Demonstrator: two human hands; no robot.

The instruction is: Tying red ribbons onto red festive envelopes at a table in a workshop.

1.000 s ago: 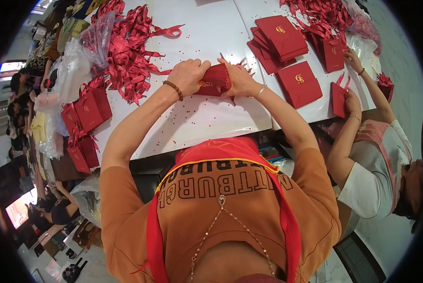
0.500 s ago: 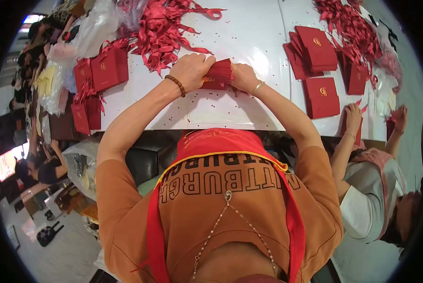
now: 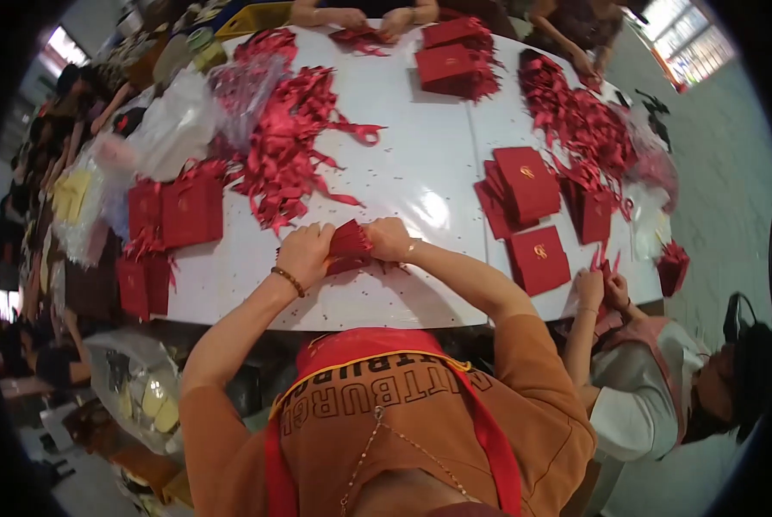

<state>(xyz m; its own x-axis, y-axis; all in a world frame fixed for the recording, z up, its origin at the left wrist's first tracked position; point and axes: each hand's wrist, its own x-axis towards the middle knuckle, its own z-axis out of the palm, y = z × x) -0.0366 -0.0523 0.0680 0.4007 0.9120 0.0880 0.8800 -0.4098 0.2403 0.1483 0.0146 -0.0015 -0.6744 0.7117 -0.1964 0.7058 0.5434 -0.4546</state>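
Note:
Between my two hands is a stack of red paper bags (image 3: pixel 349 241), its edges fanned out and held just over the white table (image 3: pixel 403 297). My left hand (image 3: pixel 307 254), with a beaded bracelet above it, is closed round the stack's left end. Closed on the right end is my right hand (image 3: pixel 389 239), a thin bangle at its wrist. Most of the fingertips are hidden behind the bags. Beyond my hands lies a heap of red ribbons (image 3: pixel 295 142).
Finished-looking red bags (image 3: pixel 192 209) stand at the left, and more red bags (image 3: pixel 528 185) lie at the right. A second ribbon heap (image 3: pixel 575 112) is at the far right. A co-worker's hands (image 3: pixel 600 289) work at my right; two other people sit across the table. Small red specks dot the tabletop.
The view has shifted, now showing the table's far side and people there. My hands keep their hold on the stack. The co-worker's hands at the right have come together.

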